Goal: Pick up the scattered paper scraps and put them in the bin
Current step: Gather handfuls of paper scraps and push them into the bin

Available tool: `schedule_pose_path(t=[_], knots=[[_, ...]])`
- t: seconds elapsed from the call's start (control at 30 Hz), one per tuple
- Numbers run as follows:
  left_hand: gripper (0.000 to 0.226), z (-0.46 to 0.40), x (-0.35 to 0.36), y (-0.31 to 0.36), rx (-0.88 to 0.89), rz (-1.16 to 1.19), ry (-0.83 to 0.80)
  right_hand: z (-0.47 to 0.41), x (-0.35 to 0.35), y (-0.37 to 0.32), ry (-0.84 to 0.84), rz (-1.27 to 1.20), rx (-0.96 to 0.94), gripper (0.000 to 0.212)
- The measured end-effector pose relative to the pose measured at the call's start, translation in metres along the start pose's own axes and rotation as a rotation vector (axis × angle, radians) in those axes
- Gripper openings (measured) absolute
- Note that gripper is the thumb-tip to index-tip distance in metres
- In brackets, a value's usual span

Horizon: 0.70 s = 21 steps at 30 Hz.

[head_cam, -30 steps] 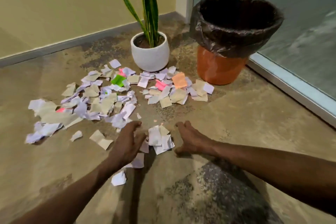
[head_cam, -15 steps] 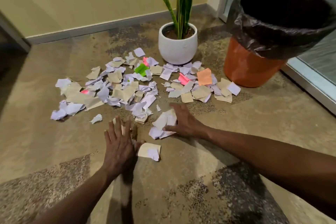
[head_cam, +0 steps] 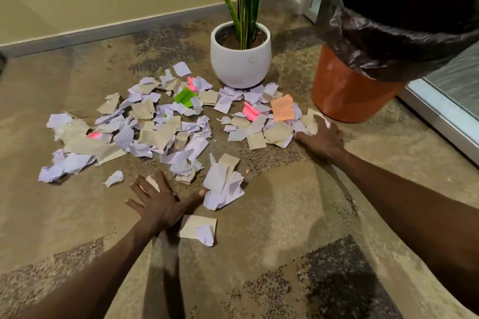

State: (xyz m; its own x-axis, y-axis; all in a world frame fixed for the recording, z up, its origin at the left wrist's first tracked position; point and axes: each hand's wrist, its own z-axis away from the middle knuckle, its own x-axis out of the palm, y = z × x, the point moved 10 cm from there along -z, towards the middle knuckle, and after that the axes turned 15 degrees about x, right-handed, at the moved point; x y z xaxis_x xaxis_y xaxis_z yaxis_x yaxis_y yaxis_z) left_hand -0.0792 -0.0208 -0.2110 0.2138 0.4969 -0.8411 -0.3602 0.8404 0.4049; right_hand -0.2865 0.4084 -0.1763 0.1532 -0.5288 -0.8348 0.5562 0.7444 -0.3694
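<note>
- My left hand [head_cam: 158,204] lies flat on the floor [head_cam: 272,228], fingers spread, over a tan scrap at the near edge of the paper scraps [head_cam: 160,127].
- My right hand [head_cam: 321,137] rests palm down, fingers relaxed, on tan scraps at the right end of the spread.
- The bin [head_cam: 350,90], orange with a black liner, stands just beyond my right hand.
- A white plant pot [head_cam: 241,62] stands behind the scraps.

No readable text, label, brand, number or sign is showing on any surface in view.
</note>
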Motion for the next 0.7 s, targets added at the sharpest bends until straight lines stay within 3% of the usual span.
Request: schedule_pose_path(t=[0.1,0.2,0.3,0.37,0.47,0.57,0.7], knots=[[0.148,0.0,0.0,0.002,-0.002,0.001,-0.023,0.012,0.021,-0.031,-0.067,0.053,-0.245,0.081],[0.153,0.0,0.001,0.0,0.005,-0.003,-0.022,0.052,0.032,-0.059,-0.127,-0.141,-0.505,0.055],[0.152,-0.001,0.0,-0.001,-0.001,0.024,0.032,0.056,0.003,-0.076,0.085,-0.341,-0.525,0.04],[0.15,-0.001,-0.004,-0.002,-0.004,0.07,0.1,0.031,-0.006,-0.084,0.146,-0.333,-0.401,0.051],[0.14,-0.001,-0.019,0.001,-0.004,0.197,0.268,0.002,0.012,-0.097,-0.051,-0.246,-0.227,0.087],[0.127,-0.02,-0.038,0.011,0.077,0.274,0.396,0.025,0.05,-0.13,-0.274,-0.067,-0.348,0.092],[0.111,-0.049,-0.046,0.044,0.325,0.228,0.303,0.092,0.101,-0.158,-0.355,0.205,-0.614,0.088]])
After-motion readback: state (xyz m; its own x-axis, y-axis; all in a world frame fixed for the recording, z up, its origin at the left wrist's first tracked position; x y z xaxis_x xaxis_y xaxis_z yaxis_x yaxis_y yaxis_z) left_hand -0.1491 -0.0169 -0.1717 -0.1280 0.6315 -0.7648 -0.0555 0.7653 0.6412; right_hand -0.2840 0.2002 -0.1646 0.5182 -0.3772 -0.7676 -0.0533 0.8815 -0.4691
